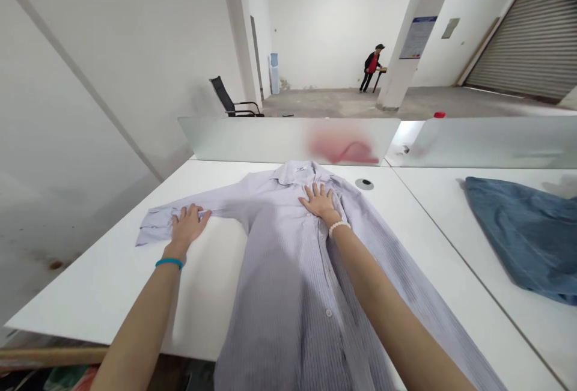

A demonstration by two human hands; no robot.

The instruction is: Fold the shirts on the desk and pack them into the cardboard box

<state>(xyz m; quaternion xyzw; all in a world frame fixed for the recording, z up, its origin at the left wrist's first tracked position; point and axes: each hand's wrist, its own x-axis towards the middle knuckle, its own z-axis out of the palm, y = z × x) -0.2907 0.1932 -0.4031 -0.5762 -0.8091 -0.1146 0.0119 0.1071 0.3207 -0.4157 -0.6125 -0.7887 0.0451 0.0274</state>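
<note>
A pale lilac striped shirt (288, 271) lies face up on the white table (90, 283), collar away from me, buttons down the front. My left hand (188, 224) lies flat and open on the outstretched left sleeve near its cuff. A blue band circles that wrist. My right hand (319, 201) rests flat with fingers spread on the chest just below the collar, a white bead bracelet on its wrist. Neither hand holds anything.
A frosted divider panel (252, 139) stands along the table's far edge. A blue denim garment (523, 235) lies on the adjoining table to the right. A round cable grommet (364, 184) sits by the shirt's shoulder. A black chair (229, 103) and a distant person (372, 66) are beyond.
</note>
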